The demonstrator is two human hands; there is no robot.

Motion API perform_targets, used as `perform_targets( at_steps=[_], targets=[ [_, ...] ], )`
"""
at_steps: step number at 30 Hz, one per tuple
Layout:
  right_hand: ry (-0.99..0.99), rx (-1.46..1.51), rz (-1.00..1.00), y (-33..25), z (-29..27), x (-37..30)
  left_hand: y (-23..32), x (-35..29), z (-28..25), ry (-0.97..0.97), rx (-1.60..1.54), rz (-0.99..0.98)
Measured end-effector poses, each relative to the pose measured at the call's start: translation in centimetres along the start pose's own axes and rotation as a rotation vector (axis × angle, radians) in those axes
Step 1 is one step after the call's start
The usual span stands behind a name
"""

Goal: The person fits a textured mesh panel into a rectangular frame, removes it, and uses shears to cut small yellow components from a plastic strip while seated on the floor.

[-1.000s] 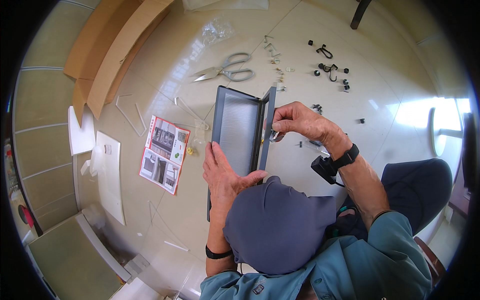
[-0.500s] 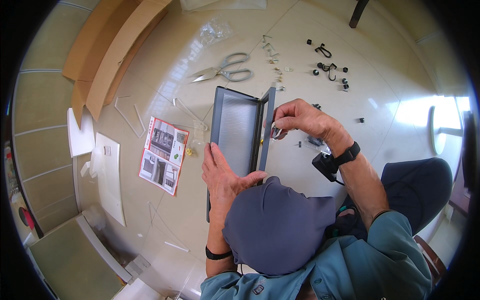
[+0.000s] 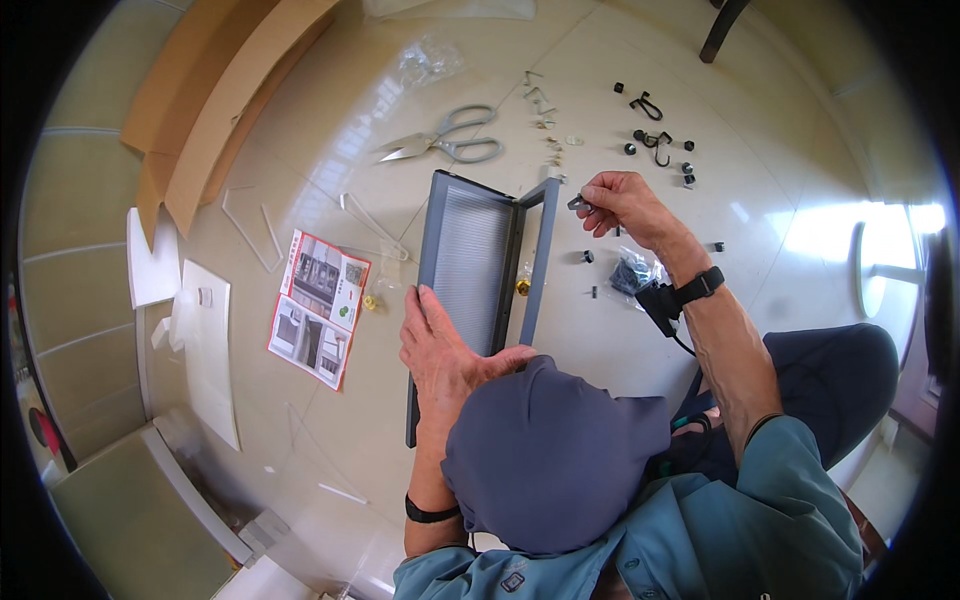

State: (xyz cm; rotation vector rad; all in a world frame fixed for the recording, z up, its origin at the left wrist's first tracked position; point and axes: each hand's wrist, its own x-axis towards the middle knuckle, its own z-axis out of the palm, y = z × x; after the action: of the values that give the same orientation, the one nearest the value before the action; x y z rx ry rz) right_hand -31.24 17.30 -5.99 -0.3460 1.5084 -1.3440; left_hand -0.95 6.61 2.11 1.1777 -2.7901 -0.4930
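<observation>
A grey-framed box-like cabinet with a ribbed translucent panel [image 3: 470,250] stands on the floor in front of me, its narrow side flap [image 3: 540,255] swung outward. My left hand [image 3: 445,350] grips this frame near its lower end, fingers on the left edge and thumb stretched across to the right. Just right of the flap's top, my right hand [image 3: 625,207] pinches a small dark metal piece [image 3: 579,203], clear of the frame. Its exact kind is too small to make out. A brass-coloured knob [image 3: 523,287] shows beside the flap.
Scissors [image 3: 440,140], a printed leaflet [image 3: 318,310] and thin white wire pieces [image 3: 375,225] lie to the left. Black hooks [image 3: 655,145], black knobs [image 3: 689,168] and small metal brackets [image 3: 540,100] are spread farther off. A plastic bag of dark parts [image 3: 632,272] sits right; a cardboard box [image 3: 215,110] far left.
My right hand has drawn back from the flap, rightward and farther away, with the small metal piece in its fingers. The left hand stays on the frame.
</observation>
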Motion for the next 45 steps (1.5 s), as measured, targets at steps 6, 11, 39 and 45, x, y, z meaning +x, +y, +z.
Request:
perform_targets(
  at_steps=[6,11,39,45],
  targets=[
    [0.048,-0.085,0.012,-0.2,0.9,0.3,0.1,-0.3,0.1,0.017,0.04,0.008],
    [0.081,-0.103,0.004,0.4,0.2,0.2,-0.1,0.3,0.0,-0.023,-0.008,-0.015],
    [0.181,-0.104,0.025,2.8,3.1,-0.2,0.5,0.5,-0.2,-0.085,-0.023,-0.051],
    [0.184,-0.05,-0.002,2.8,3.5,0.0,0.2,0.3,-0.7,-0.087,-0.089,-0.133]
  ],
)
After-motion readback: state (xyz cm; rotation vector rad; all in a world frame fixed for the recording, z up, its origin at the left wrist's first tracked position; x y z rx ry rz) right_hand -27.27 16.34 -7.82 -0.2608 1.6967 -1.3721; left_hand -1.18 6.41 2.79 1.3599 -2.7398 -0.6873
